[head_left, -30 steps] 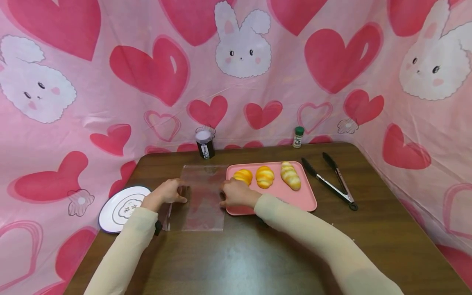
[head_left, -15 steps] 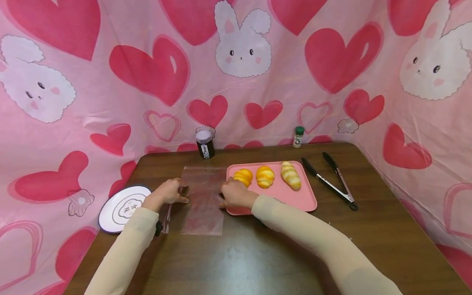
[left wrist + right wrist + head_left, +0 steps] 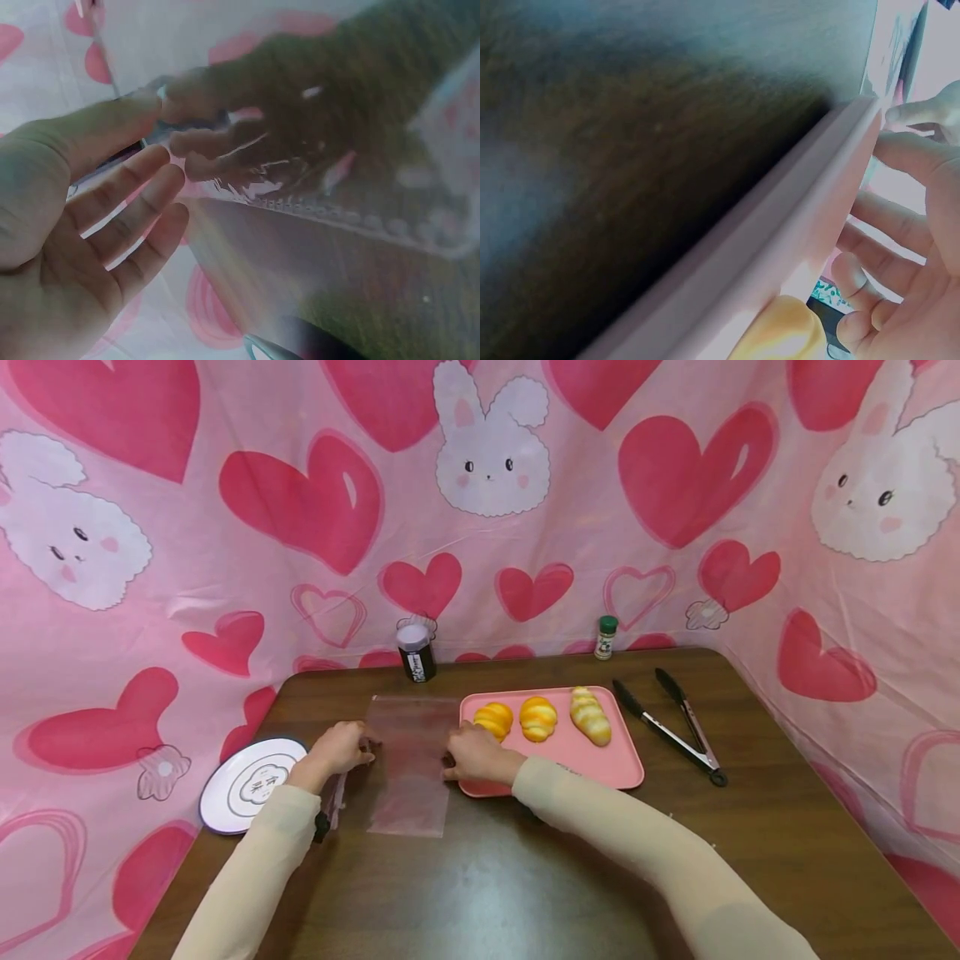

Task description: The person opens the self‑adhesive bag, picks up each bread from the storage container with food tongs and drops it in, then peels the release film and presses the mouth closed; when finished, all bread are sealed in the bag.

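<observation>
Left hand (image 3: 336, 752) and right hand (image 3: 478, 755) faced inward across a clear rectangular plastic bag (image 3: 409, 768), both thumbs stood apart from relaxed fingers (image 3: 135, 212), neither grasp was closed.

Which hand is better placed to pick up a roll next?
Probably the right hand: it is at the pink tray, close to the leftmost roll. The left hand is at the left side of the clear plastic sheet, farther from every roll.
</observation>
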`<state>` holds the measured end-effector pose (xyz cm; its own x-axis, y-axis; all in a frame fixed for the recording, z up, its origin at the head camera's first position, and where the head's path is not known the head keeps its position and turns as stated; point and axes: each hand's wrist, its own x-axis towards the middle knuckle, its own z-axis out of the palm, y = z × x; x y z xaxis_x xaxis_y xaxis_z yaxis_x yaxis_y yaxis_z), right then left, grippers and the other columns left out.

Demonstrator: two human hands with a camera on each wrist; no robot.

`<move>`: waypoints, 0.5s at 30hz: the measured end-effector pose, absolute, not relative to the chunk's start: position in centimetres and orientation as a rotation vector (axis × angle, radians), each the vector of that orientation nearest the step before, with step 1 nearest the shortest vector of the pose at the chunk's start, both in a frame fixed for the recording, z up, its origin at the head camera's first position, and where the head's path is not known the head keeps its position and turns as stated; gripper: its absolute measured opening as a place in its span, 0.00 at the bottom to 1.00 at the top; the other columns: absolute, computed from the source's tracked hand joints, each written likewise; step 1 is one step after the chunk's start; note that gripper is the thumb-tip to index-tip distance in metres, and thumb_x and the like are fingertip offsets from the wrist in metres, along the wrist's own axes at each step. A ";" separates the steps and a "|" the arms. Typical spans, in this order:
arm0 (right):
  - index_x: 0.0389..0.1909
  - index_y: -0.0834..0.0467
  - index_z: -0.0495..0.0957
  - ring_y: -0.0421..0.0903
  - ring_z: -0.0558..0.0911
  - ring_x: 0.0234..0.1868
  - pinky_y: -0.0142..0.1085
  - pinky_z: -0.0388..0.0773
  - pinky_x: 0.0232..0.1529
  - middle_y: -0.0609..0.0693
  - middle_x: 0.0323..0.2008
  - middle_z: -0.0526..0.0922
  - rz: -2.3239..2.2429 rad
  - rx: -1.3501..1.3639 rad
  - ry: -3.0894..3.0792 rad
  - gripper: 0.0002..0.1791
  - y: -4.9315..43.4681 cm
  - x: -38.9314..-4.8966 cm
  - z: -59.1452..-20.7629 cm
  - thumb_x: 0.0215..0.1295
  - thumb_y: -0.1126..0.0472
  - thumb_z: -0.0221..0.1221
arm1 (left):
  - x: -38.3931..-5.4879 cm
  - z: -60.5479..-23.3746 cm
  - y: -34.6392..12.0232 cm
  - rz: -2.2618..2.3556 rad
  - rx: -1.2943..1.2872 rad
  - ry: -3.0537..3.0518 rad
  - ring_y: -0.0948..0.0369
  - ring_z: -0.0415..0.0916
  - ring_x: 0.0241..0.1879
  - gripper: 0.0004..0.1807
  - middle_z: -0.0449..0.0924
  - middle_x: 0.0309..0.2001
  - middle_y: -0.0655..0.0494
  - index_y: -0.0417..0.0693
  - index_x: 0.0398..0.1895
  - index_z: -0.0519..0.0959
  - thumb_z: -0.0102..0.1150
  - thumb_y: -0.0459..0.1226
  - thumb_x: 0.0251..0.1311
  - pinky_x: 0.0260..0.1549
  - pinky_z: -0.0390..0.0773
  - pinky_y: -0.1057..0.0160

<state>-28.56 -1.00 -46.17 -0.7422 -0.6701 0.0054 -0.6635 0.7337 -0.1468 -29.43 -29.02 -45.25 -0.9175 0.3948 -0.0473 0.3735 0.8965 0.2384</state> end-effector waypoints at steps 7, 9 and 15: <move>0.35 0.50 0.84 0.45 0.72 0.38 0.37 0.71 0.41 0.43 0.30 0.78 -0.208 -1.096 2.889 0.18 -1.0 -28.6 -46.1 0.58 0.39 0.67 | -29.4 -45.5 -29.1 0.398 0.473 2.939 0.59 0.79 0.33 0.30 0.82 0.38 0.49 0.44 0.56 0.83 0.75 0.47 0.51 0.37 0.81 0.53; 0.34 0.49 0.83 0.44 0.73 0.38 0.37 0.71 0.41 0.42 0.29 0.78 -0.201 -1.092 2.895 0.18 -1.1 -28.6 -46.2 0.58 0.39 0.67 | -29.4 -45.5 -29.0 0.392 0.484 2.929 0.59 0.79 0.33 0.34 0.81 0.40 0.47 0.42 0.58 0.81 0.77 0.48 0.48 0.38 0.81 0.53; 0.35 0.49 0.84 0.45 0.74 0.39 0.38 0.72 0.42 0.43 0.29 0.80 -0.168 -1.096 2.907 0.19 -1.2 -28.6 -46.2 0.58 0.38 0.67 | -29.3 -45.4 -29.1 0.368 0.527 2.940 0.54 0.76 0.41 0.25 0.81 0.42 0.48 0.43 0.47 0.85 0.78 0.47 0.47 0.44 0.80 0.49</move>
<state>-28.64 -1.25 -46.24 -0.7513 -0.6599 0.0096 -0.6566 0.7460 -0.1113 -29.34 -29.12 -45.38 -0.9303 0.3567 -0.0859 0.3245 0.9093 0.2606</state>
